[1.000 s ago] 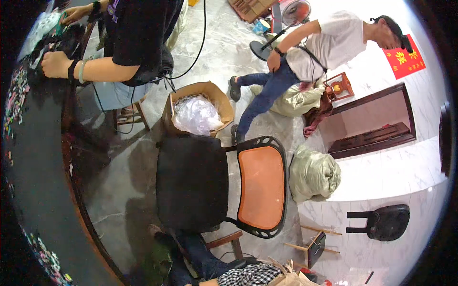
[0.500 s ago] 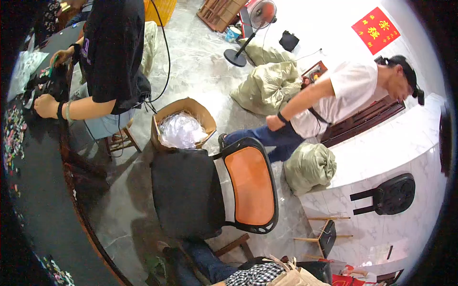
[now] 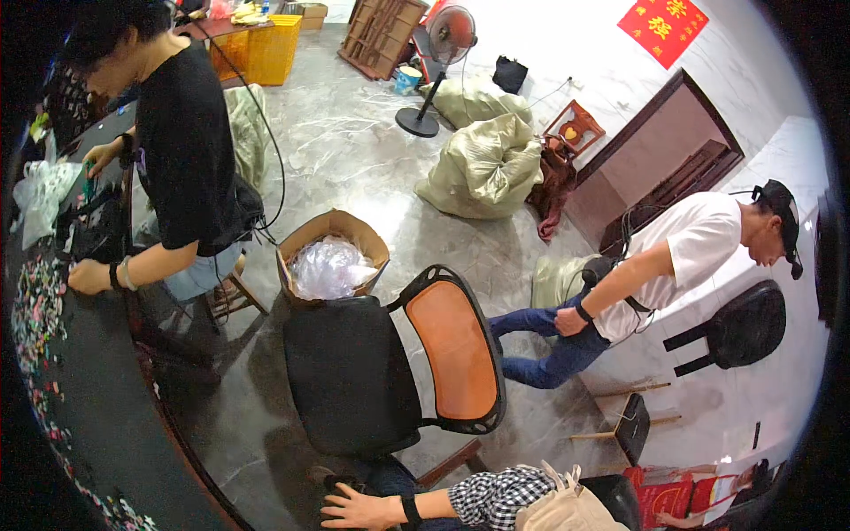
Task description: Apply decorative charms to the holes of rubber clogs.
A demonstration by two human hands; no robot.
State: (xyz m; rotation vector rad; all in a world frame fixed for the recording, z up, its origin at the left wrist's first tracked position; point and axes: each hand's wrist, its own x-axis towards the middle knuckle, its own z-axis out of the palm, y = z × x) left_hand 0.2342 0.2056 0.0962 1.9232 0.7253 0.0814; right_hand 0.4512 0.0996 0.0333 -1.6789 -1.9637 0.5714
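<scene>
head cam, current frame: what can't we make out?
All in the head view:
- Wearer's own hands: outside the frame; neither shows.
- Small coloured pieces on the dark table: too tiny, near the dark lens rim, to tell what they are.
- Cardboard box bottom: covered by the crumpled plastic.
- Head of the person in the checked sleeve: cut off by the lower edge.
- Tied sack: its cloth hides the contents.
</scene>
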